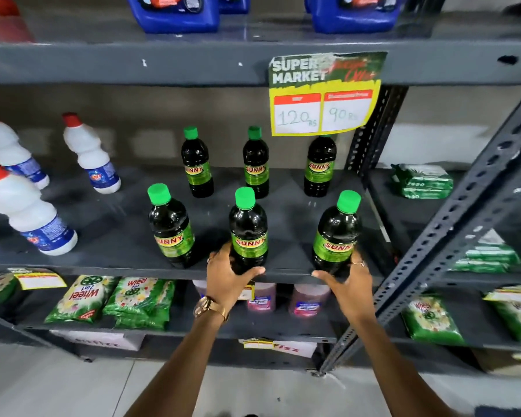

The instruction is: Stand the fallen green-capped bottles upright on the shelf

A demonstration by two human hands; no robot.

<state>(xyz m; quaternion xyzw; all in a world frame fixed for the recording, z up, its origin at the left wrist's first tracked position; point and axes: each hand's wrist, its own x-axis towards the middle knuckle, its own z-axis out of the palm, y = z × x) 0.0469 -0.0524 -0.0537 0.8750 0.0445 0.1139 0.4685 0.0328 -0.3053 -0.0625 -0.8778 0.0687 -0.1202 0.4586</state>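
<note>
Six green-capped bottles (248, 230) upright on shelf (118, 236), two rows of three. Left hand (227, 276) cups front-middle bottle; right hand (348, 284) cups front-right bottle (336, 236). Three white bottles (91, 155) left.

Head view, forward-down, close on shelf (118, 254)

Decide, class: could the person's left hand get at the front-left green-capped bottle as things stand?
Probably yes. The left hand is wrapped around the middle front bottle, and the front-left bottle stands right beside it, with bare shelf around it.
</note>
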